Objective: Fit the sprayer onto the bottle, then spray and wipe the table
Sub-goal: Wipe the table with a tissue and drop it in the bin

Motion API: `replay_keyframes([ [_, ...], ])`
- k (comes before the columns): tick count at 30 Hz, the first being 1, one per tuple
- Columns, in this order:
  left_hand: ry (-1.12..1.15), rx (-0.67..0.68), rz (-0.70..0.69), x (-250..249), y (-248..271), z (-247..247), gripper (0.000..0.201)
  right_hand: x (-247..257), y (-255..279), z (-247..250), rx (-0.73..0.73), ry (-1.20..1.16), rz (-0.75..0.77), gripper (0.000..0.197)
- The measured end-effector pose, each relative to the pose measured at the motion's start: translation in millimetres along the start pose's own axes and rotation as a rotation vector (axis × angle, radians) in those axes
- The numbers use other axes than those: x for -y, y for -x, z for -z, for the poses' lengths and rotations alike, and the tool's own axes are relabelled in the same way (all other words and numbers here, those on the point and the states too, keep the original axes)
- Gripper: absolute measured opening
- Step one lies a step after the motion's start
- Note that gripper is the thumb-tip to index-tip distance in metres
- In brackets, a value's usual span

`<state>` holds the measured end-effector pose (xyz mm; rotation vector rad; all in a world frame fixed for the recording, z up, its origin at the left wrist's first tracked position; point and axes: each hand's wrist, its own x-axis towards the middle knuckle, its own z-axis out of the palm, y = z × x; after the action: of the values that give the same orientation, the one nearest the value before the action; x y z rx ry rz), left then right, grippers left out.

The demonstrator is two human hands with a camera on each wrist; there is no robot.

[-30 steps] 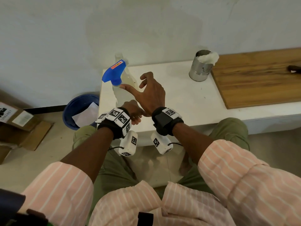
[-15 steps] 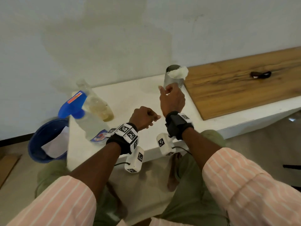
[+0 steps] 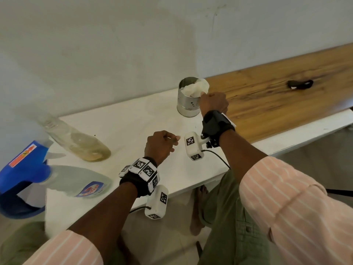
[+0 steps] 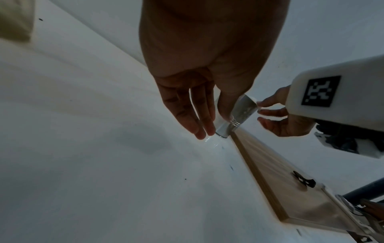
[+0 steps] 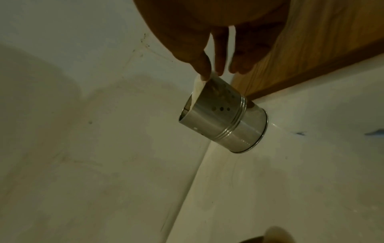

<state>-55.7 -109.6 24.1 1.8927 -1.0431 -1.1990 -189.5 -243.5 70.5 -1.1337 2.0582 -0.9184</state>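
Note:
The spray bottle (image 3: 76,181) with its blue sprayer (image 3: 26,169) fitted stands at the white table's (image 3: 133,119) left end, out of reach of both hands. A steel tin (image 3: 188,106) near the wall holds a crumpled white cloth (image 3: 194,87). My right hand (image 3: 205,95) is at the tin's rim; in the right wrist view its thumb and forefinger pinch the cloth's edge (image 5: 199,83) above the tin (image 5: 222,125). My left hand (image 3: 172,142) hovers over the table's middle, fingers relaxed (image 4: 199,118), holding nothing.
A second clear bottle (image 3: 76,142) with yellowish liquid stands behind the spray bottle. A wooden board (image 3: 277,96) with a small black object (image 3: 299,84) lies right of the tin. A blue bucket (image 3: 17,209) sits on the floor at the left.
My right hand left the spray bottle, travelled right to the tin and took hold of the cloth. The left hand came off the bottle and now hangs over the table. The view swung right.

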Motion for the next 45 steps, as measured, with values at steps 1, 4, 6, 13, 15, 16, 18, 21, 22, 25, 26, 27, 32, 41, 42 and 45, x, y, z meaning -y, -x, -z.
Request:
replay_keyframes([
  [1,0.004,-0.009,0.005,2.7,-0.4,0.8,0.022,-1.3,0.6,-1.9,-0.024,-0.009,0.034,0.016],
  [4,0.013,-0.032,0.000,8.3,0.5,2.4,0.023,3.6,7.4,-2.3,-0.114,-0.030,0.112,0.014],
  [6,0.022,-0.053,-0.007,9.1,2.2,3.3,0.023,12.8,16.2,-0.3,-0.201,-0.055,0.222,0.015],
  [13,0.017,-0.111,0.048,5.3,7.6,8.7,0.023,33.2,66.3,4.2,-0.353,-0.161,0.806,0.013],
  [15,0.001,-0.178,0.093,13.3,5.8,13.8,0.030,25.2,82.4,0.8,-0.294,-0.043,1.009,0.011],
  [16,-0.001,-0.216,0.116,20.6,3.2,16.4,0.036,16.7,90.3,-3.3,-0.248,0.042,1.092,0.009],
  [18,-0.016,-0.275,0.166,36.3,-1.3,22.0,0.043,-5.5,105.3,-13.1,-0.084,0.225,1.211,0.008],
  [21,-0.081,-0.319,0.230,48.2,1.5,31.0,0.037,-46.7,122.4,-25.5,0.419,0.674,1.198,0.023],
  [22,-0.096,-0.327,0.240,49.7,4.4,34.0,0.035,-59.9,127.0,-27.8,0.574,0.808,1.157,0.029],
  [25,-0.158,-0.338,0.245,49.8,13.2,42.5,0.031,-84.4,132.8,-28.3,0.626,0.793,1.038,0.040],
  [26,-0.182,-0.341,0.237,52.0,14.5,44.7,0.030,-87.8,131.2,-29.4,0.568,0.727,1.006,0.039],
  [27,-0.205,-0.347,0.231,53.9,15.8,46.4,0.028,-89.2,129.2,-30.3,0.493,0.669,0.975,0.035],
  [32,-0.255,-0.366,0.150,60.1,16.7,46.9,0.027,-86.5,113.5,-38.0,0.330,0.614,0.866,0.022],
  [41,-0.502,-0.272,0.023,68.3,19.9,39.8,0.062,-116.4,135.4,-71.1,0.722,0.879,1.085,0.050],
  [42,-0.524,-0.237,0.010,69.2,19.0,39.5,0.068,-118.2,131.5,-72.5,0.709,0.879,1.041,0.051],
  [45,-0.594,-0.120,0.013,69.0,16.2,39.0,0.094,-115.0,114.1,-74.9,0.636,0.867,0.825,0.054],
])
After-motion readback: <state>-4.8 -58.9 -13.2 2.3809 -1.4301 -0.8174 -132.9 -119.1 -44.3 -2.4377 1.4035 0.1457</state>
